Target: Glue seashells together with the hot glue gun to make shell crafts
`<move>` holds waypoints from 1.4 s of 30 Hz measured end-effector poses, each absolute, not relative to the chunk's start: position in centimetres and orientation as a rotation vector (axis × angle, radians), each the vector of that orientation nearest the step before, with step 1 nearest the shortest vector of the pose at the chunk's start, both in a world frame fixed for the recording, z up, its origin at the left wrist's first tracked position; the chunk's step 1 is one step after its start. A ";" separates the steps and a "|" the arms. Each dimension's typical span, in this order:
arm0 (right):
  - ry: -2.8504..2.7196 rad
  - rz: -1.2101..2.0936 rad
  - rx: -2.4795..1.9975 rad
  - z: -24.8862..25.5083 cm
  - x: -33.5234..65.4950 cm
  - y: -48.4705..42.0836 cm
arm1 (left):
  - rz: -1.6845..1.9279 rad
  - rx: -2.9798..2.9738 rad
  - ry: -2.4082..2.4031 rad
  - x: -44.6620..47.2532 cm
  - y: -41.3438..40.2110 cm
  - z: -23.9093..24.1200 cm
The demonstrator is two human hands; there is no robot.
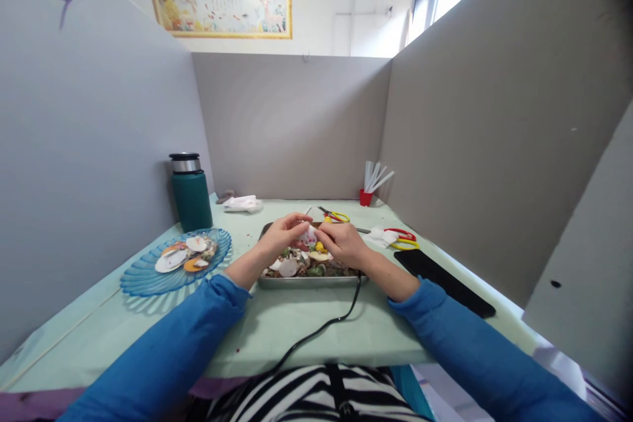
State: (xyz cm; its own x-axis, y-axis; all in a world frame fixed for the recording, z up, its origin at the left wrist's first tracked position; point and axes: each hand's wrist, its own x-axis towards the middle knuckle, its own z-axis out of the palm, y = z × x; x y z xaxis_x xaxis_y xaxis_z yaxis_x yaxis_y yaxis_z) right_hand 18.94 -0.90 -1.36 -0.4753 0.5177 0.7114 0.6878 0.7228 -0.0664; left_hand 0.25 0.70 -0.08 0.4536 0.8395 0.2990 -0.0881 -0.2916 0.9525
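Both my hands meet above a metal tray [310, 281] filled with several seashells [297, 265]. My left hand [281, 234] is closed, pinching a small whitish shell [310, 235] with a pink tint. My right hand [341, 243] is closed too, its fingertips on the same shell from the right; a black cord [330, 324] runs from under it toward my body. What that cord belongs to is hidden by the hand.
A blue glass plate [143, 280] with several shells lies at the left, a green flask [190, 193] behind it. Scissors [336, 215], red-and-yellow scissors [403, 239], a red cup of white sticks [366, 196], a white cloth [241, 204] and a black phone [442, 280] lie around. Grey partitions wall three sides.
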 end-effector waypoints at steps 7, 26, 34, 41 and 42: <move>-2.175 -0.264 -0.914 -1.3 19.0 -1.0 | 1.051 1.595 0.646 0.1 0.6 0.0; -2.060 -0.186 -0.957 -0.8 18.9 -0.9 | 1.301 2.078 0.873 0.5 0.7 -0.2; -2.212 -0.073 -0.825 -1.0 19.2 -0.8 | 1.144 1.947 0.766 0.6 0.6 -0.4; -1.943 -0.076 -0.889 -1.0 19.0 -1.0 | 0.984 1.560 0.536 0.6 -0.2 0.4; -1.927 -0.078 -0.901 -1.0 19.0 -1.0 | 0.967 1.512 0.520 0.6 -0.2 0.4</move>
State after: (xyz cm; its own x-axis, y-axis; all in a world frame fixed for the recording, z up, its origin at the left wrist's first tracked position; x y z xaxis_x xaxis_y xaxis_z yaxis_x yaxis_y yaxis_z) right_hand 19.00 -1.00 -1.02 -0.2551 0.5548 0.7919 0.6170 0.7240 -0.3085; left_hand 0.57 -0.24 0.45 0.5536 0.7860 0.2753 -0.2036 -0.1928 0.9599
